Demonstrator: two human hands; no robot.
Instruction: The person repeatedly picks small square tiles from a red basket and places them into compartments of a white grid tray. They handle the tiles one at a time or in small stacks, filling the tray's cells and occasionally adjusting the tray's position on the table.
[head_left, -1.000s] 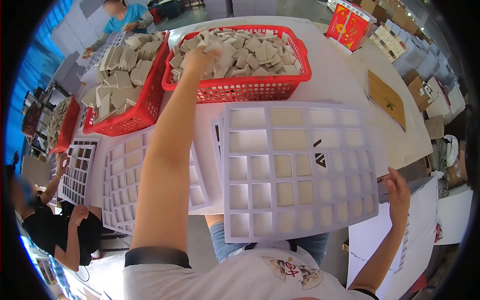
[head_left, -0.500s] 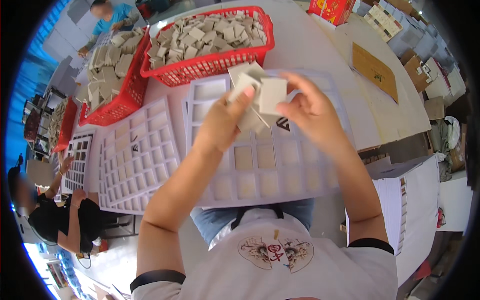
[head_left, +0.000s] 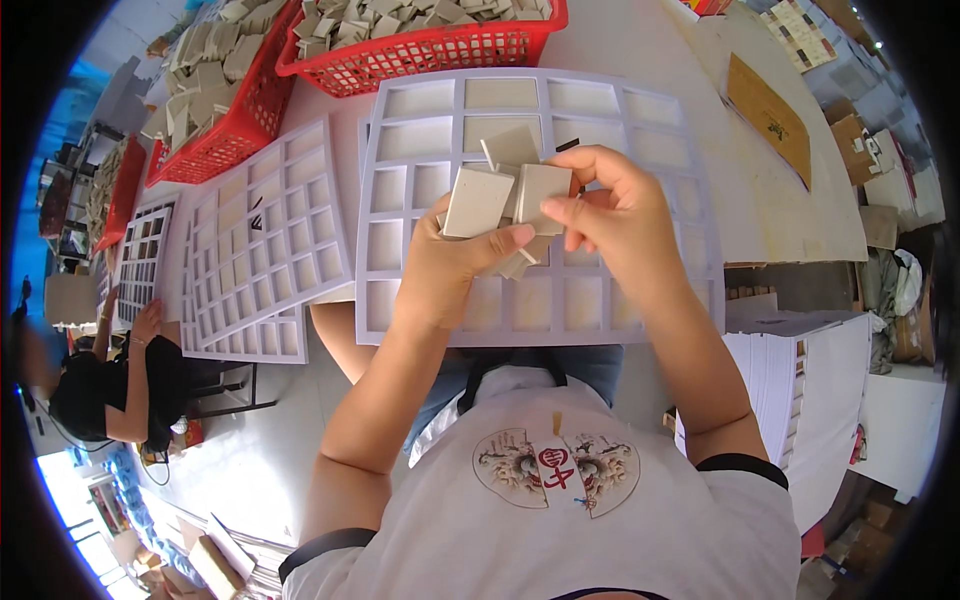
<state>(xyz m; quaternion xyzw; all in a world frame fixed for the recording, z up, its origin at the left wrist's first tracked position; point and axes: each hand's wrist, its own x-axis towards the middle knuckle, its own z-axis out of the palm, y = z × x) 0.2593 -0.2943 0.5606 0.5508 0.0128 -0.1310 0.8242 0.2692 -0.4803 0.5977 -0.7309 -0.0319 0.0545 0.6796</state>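
Several flat, square, beige tiles lie in a loose, fanned bunch in my left hand, its thumb across the lower side. Between the thumb and fingers of my right hand is the edge of one beige tile at the bunch's right side. Both hands are above a pale white grid tray with square and rectangular compartments. Some compartments have a beige bottom; whether a tile lies in each, I cannot tell. The bunch and my hands cover the tray's middle.
Beyond the tray stands a red basket heaped with beige tiles, with another red basket to its left. Overlapping grid trays lie at the left. A person in black works farther left. A brown card lies at the right.
The view has tipped down, so trays and baskets appear higher. The tiles in my left hand are turned more face-up. My right hand still has hold of a tile at the bunch's right.
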